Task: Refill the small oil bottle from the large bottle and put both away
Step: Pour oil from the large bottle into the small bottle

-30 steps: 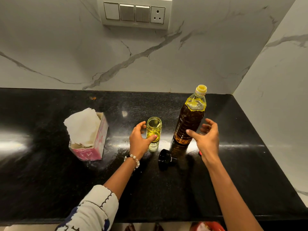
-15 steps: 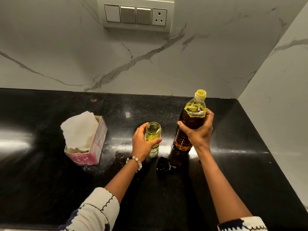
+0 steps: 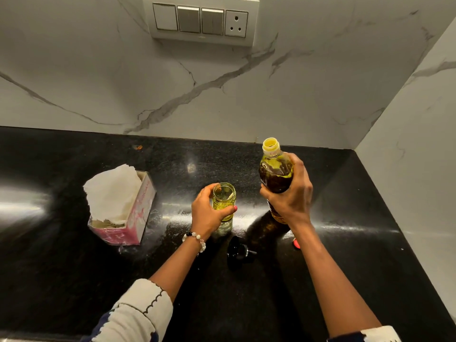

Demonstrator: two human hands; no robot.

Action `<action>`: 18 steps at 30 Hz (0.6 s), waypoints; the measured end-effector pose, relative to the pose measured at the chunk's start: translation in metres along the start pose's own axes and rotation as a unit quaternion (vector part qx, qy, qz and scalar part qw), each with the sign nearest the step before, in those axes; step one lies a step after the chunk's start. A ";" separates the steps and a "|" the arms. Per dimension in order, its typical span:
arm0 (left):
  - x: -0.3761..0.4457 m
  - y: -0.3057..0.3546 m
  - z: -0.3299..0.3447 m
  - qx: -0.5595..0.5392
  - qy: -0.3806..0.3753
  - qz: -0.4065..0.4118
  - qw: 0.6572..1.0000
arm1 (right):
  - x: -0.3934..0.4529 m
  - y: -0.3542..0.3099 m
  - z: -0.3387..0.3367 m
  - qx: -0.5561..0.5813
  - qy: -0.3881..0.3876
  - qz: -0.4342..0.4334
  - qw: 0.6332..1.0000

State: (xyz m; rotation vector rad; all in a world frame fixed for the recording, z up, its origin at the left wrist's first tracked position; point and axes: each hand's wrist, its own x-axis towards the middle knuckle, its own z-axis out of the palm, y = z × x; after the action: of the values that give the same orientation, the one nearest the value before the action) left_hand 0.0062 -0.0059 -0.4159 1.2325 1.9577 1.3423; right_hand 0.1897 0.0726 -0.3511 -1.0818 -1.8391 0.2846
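your right hand (image 3: pixel 288 201) was wrapped round the shoulder of the large bottle (image 3: pixel 275 176), uncapped and, by the look of it, lifted just clear of the table (image 3: pixel 74 267). your left hand (image 3: pixel 207 213) was clamped on the small bottle (image 3: pixel 223 201), mouth open, standing just left of the big one. i judged the large bottle heavy with dark oil, its plastic likely to give and perhaps greasy, so a grip low on the shoulder suited it. the small one looked like glass: light, stiff, breakable, best held at the waist. the count: two bottles, one black cap (image 3: pixel 238 251) lying between your wrists, one tissue box (image 3: pixel 123 206) well left of your left hand.
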 end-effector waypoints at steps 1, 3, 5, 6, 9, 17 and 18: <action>0.000 0.000 0.000 0.000 0.001 0.000 1.000 | 0.001 0.002 -0.002 -0.019 -0.009 -0.012 1.000; 0.000 0.000 0.000 0.002 0.002 0.001 1.000 | 0.003 0.005 -0.005 -0.060 -0.027 -0.035 0.997; 0.000 0.001 -0.001 0.007 0.004 0.002 1.000 | 0.003 0.009 -0.008 -0.101 -0.043 -0.064 0.992; 0.000 0.001 -0.001 0.009 0.004 0.002 1.000 | 0.003 0.010 -0.010 -0.121 -0.051 -0.078 0.988; 0.001 0.002 -0.002 0.013 0.000 0.003 1.000 | 0.001 0.014 -0.011 -0.181 -0.075 -0.110 0.974; 0.002 0.003 -0.003 0.014 -0.012 -0.001 1.000 | -0.004 0.017 -0.008 -0.258 -0.129 -0.157 0.945; 0.002 0.003 -0.004 0.013 -0.015 -0.003 1.000 | -0.005 0.016 -0.006 -0.264 -0.136 -0.162 0.941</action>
State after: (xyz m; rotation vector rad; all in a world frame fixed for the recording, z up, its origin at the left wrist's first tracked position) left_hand 0.0037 -0.0057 -0.4115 1.2505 1.9626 1.2908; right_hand 0.2045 0.0768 -0.3603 -1.1025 -2.3856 -0.2890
